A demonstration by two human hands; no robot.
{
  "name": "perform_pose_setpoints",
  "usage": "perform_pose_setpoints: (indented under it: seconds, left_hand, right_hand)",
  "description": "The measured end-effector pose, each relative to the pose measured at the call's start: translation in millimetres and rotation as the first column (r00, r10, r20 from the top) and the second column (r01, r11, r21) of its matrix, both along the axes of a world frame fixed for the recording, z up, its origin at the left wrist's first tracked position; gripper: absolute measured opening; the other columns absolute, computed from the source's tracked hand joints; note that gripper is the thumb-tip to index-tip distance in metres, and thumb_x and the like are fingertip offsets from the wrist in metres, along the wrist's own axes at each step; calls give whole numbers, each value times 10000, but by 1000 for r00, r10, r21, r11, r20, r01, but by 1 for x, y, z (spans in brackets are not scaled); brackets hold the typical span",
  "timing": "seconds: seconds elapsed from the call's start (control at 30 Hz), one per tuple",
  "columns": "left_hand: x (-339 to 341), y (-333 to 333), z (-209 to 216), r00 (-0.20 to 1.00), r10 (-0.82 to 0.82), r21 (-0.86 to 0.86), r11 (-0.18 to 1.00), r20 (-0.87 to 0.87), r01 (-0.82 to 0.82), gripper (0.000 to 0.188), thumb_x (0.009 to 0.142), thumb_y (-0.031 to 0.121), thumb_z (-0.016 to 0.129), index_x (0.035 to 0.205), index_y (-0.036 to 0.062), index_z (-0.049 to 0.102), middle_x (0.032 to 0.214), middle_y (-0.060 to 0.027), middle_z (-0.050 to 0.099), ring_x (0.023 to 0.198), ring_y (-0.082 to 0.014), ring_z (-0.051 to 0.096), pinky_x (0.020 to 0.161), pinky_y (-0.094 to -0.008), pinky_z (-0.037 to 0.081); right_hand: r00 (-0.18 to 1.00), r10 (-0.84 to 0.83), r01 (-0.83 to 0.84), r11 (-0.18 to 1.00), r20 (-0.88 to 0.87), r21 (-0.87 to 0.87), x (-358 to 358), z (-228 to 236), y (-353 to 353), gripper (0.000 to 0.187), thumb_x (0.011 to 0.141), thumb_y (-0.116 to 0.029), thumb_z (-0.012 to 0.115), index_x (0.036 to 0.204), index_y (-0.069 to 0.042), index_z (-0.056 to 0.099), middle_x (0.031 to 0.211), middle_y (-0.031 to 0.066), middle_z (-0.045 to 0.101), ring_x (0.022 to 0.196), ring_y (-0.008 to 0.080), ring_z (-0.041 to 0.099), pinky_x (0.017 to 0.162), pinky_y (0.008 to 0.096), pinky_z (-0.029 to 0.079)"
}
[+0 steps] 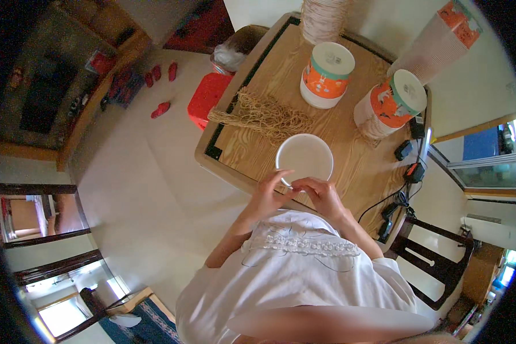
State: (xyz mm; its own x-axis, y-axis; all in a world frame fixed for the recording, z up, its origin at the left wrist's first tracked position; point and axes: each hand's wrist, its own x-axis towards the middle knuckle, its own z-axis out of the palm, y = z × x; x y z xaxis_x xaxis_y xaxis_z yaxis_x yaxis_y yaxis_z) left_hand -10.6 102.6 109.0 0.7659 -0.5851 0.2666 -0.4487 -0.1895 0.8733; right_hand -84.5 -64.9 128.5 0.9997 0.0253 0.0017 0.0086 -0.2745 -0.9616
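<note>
A white paper bucket (305, 155) stands with its open mouth up near the table's front edge. At its near left rim my left hand (269, 195) is closed, the index finger over the rim and the thumb reaching toward the other hand. My right hand (322, 196) is closed at the near rim, its fingertips pressed together. Whatever lies between those fingertips is too small to make out. Beyond the bucket, to the left, a loose bundle of tan cord (264, 117) spreads over the wooden table (352, 166).
Two upside-down stacks of orange-and-green paper buckets, one stack (328, 71) at the back and another (393, 103) at right. Taller stacks (324, 20) (436, 46) rise behind. Black adapters (414, 172) and cables lie along the right edge. A red stool (209, 97) is left; a dark chair (433, 261) right.
</note>
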Motion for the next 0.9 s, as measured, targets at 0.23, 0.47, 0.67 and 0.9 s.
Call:
perform_pose_setpoints:
  seconds: [0.23, 0.47, 0.67, 0.9]
  left_hand:
    - [-7, -11, -14, 882, -88, 15, 994, -464, 108, 271, 786, 85, 634, 1040, 28, 558, 832, -62, 619, 708, -101, 576, 603, -237, 459]
    - [-11, -16, -9, 889, 113, 26, 993, -443, -113, 62, 792, 64, 617, 836, 21, 622, 639, -22, 579, 541, -50, 482, 498, -210, 400]
    - [-8, -11, -21, 881, 124, 4, 991, -457, -137, 72, 781, 75, 635, 810, 13, 613, 627, -16, 576, 544, -48, 481, 495, -207, 393]
    - [-6, -11, -14, 870, 88, 20, 996, -486, -89, 90, 779, 97, 647, 812, 21, 612, 629, 5, 574, 538, -42, 461, 502, -209, 391]
  right_hand:
    - [991, -129, 129, 992, 38, -8, 4, 4, -1, 128, 824, 25, 496, 935, -4, 552, 820, 110, 606, 776, 231, 620, 679, 305, 486]
    - [981, -142, 153, 986, -132, 71, 4, 4, -12, 75, 875, -45, 491, 878, 28, 510, 769, 98, 610, 721, 166, 628, 676, 282, 504]
    - [967, -215, 221, 975, -135, 30, 8, 5, -26, 89, 855, -39, 526, 912, 28, 525, 811, 94, 611, 735, 156, 609, 678, 269, 495]
    - [988, -151, 154, 985, 32, -78, 15, 17, -14, 141, 780, 4, 582, 919, -10, 567, 850, 83, 611, 783, 204, 609, 705, 308, 490]
